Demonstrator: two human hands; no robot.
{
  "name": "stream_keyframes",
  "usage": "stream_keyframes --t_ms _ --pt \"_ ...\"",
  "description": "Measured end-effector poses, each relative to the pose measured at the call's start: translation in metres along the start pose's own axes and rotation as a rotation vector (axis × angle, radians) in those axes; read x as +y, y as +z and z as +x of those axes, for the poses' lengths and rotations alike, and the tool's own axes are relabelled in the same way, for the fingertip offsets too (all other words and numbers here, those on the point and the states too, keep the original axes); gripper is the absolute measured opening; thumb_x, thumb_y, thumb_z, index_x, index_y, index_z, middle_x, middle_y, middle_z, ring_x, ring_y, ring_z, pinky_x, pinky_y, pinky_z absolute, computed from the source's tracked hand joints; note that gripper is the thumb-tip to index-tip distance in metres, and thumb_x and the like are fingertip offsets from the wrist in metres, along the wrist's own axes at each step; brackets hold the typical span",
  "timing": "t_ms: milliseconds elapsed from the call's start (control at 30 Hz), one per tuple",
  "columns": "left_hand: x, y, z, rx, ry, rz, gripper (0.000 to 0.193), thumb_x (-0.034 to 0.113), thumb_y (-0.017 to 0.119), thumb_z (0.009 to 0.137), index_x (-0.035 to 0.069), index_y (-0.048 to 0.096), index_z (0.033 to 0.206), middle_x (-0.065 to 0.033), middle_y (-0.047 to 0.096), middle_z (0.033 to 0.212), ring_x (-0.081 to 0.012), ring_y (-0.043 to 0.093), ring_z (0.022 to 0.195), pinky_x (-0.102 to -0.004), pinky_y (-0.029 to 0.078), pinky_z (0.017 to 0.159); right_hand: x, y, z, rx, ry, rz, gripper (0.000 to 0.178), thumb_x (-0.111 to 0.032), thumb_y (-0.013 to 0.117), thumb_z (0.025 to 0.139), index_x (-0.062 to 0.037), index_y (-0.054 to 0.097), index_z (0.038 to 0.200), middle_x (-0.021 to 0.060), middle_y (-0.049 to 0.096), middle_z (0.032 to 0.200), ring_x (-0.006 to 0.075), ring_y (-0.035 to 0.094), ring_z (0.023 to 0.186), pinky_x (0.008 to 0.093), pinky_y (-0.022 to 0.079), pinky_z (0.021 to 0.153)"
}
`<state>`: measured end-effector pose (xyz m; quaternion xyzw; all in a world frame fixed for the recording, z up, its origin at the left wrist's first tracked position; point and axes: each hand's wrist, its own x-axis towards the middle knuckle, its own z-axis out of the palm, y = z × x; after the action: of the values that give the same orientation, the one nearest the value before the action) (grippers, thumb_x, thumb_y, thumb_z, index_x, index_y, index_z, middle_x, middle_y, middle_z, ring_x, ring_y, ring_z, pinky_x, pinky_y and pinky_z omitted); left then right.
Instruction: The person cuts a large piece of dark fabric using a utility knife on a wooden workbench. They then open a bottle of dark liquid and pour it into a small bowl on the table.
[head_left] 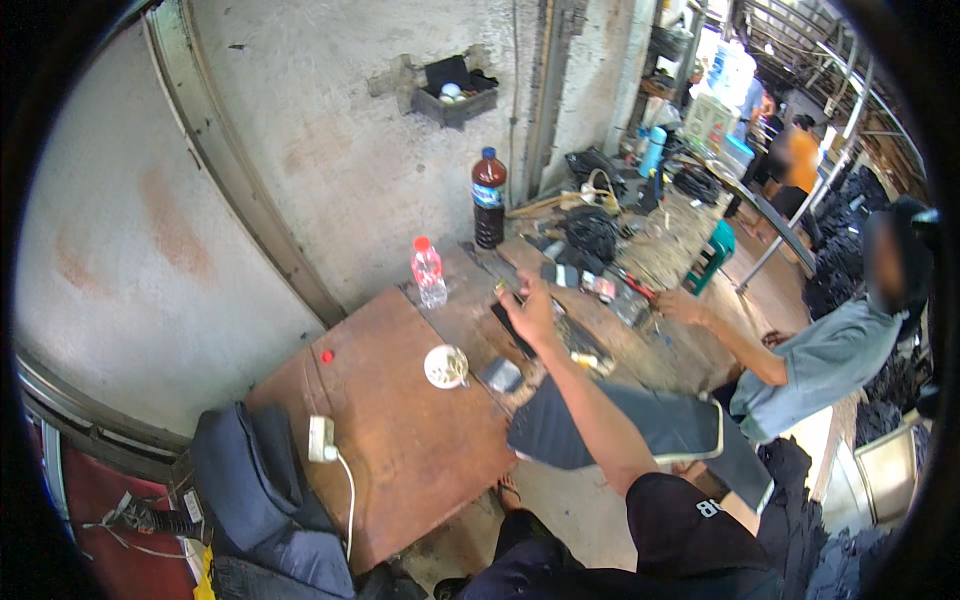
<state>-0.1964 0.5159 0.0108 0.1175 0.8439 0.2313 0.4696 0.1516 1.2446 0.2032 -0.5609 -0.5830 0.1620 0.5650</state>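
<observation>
I have the right hand [530,308] stretched out over the desk [400,440], its forearm coming up from a black sleeve [690,520] and crossing above a black panel with a pale edge [635,420]. The fingers are partly bent, with the thumb and index apart at the tips; a small yellowish speck shows beside them, but it is too blurred for me to tell whether they hold it. The left hand is outside my view, so I cannot tell how its fingers stand.

Nearest to the right hand is a dark flat slab [513,332], lying on the desk and partly covered by the hand and wrist. Nearer to me, I see a dark grey packet [502,375], and just left of that a white cup [446,367] with pale bits inside. Farther left and back, a clear bottle with a red cap [429,275] stands upright, and behind it a taller bottle of dark liquid [489,205], blue-capped, near the wall. A loose red cap [328,356] and a white socket block [322,438] with its cable lie on the left part. On my right, a co-worker [830,350] reaches an arm over the desk, near a red-handled tool [637,285]
</observation>
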Motion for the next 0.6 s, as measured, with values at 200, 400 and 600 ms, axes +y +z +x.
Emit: stream_keyframes --t_ms 200,400,600 --pt "0.039 0.024 -0.054 0.098 -0.179 -0.398 0.035 0.035 0.068 0.101 0.001 0.073 0.107 -0.0159 0.074 0.092 -0.0271 0.068 0.086 -0.0442 0.055 0.078 0.068 0.071 0.185 0.04 0.024 -0.116 0.111 -0.055 0.093 0.074 0.0094 0.043 0.149 0.0336 0.051 0.147 0.0463 0.051 0.137 0.0516 0.042 0.115" --pt "0.037 0.042 -0.096 0.177 -0.165 -0.089 0.058 0.058 0.059 0.103 0.006 0.077 0.121 -0.019 0.08 0.103 -0.0325 0.077 0.101 -0.0448 0.057 0.087 0.096 0.126 0.223 0.118 0.028 -0.039 0.135 -0.048 0.102 0.063 0.0131 0.027 0.157 0.0344 0.042 0.155 0.0457 0.042 0.147 0.0482 0.032 0.126" --pt "0.02 0.06 -0.156 0.196 -0.245 0.173 0.053 0.056 0.056 0.106 0.009 0.076 0.119 -0.017 0.08 0.101 -0.0317 0.077 0.098 -0.0445 0.057 0.084 0.099 0.147 0.247 0.197 0.086 -0.003 0.111 -0.043 0.101 0.064 0.002 0.039 0.144 0.0303 0.061 0.134 0.0478 0.061 0.123 0.0528 0.048 0.105"
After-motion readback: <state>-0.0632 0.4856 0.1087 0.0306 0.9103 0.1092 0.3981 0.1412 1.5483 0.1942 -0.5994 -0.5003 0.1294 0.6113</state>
